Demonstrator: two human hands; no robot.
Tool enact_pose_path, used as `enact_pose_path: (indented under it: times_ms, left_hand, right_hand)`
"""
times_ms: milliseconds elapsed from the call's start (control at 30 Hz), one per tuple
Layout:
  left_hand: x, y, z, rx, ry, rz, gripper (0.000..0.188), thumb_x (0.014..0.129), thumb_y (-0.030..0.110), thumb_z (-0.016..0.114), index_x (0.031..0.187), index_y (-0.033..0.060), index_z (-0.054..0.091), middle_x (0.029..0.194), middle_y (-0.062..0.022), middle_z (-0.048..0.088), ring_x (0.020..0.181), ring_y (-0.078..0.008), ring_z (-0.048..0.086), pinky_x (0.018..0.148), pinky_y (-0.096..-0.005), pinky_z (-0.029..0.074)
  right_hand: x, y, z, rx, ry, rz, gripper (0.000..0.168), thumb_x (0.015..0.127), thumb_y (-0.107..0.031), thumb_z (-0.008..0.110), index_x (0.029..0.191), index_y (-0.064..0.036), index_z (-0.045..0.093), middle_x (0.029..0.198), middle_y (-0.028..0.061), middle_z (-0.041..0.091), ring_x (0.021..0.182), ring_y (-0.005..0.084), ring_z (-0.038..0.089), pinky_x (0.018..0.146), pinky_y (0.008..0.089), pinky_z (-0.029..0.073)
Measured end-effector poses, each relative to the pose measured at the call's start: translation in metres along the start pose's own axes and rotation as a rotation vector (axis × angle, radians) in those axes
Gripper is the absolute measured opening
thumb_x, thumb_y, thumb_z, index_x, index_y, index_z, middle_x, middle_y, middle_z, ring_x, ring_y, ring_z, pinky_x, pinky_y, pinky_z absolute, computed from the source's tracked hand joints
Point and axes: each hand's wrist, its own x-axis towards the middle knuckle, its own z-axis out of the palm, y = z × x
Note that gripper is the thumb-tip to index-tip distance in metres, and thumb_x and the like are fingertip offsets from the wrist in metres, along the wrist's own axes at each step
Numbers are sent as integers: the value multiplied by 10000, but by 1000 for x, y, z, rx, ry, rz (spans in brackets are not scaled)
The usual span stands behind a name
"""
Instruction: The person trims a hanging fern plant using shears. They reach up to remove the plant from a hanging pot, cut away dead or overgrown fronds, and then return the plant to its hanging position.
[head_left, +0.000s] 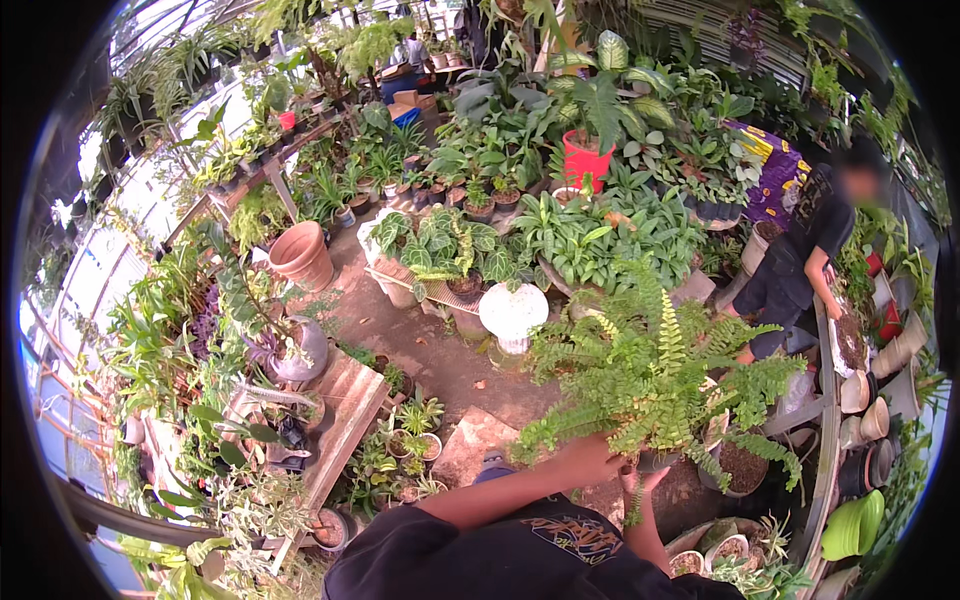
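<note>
A large fern (660, 375) with long arching fronds grows in a small dark pot (660, 460) just ahead of my body, to the right. My right hand (646, 480) grips this pot from below and its near side. Across my chest reaches my left arm, bringing my left hand (606, 459) to the pot's left side, among the lower fronds. Leaves cover some of its fingers, so their grip is unclear. One frond (636, 504) hangs down past my right wrist.
A co-worker (806, 247) stands at right, one hand by a soil-filled tray (849, 337) on a bench. A white round-topped stand (514, 311) is ahead. Left are a wooden table (349, 420) and terracotta pot (301, 255). Green pots (851, 525) lie at lower right.
</note>
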Motion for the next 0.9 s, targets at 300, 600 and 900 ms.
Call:
enact_pose_path:
  times_ms: [300, 600, 900]
  left_hand:
    - [-45, -60, -88, 5, -5, -352, 519, 916, 513, 476, 1288, 159, 558, 1192, -165, 623, 949, -380, 644, 778, -485, 525]
    - [-78, -166, -156, 294, -148, -428, 425, 952, 426, 477, 1174, 84, 599, 1017, -204, 669, 927, -360, 659, 747, -475, 544]
    - [-110, -198, -201, 269, 119, -390, 390, 924, 299, 518, 1232, 64, 567, 1141, -167, 626, 1038, -315, 617, 860, -435, 508]
  right_hand:
    - [82, 86, -35, 35, 103, 265, 692, 870, -610, 512, 1382, -151, 435, 1314, 95, 542, 1047, 335, 614, 767, 496, 582]
    - [166, 200, -77, 101, 222, 448, 673, 833, -650, 496, 1308, -173, 505, 1229, 81, 599, 993, 320, 635, 645, 439, 595]
    - [205, 283, -143, -36, 423, 691, 810, 817, -766, 412, 1345, -157, 483, 1259, 80, 589, 1032, 317, 623, 666, 469, 582]
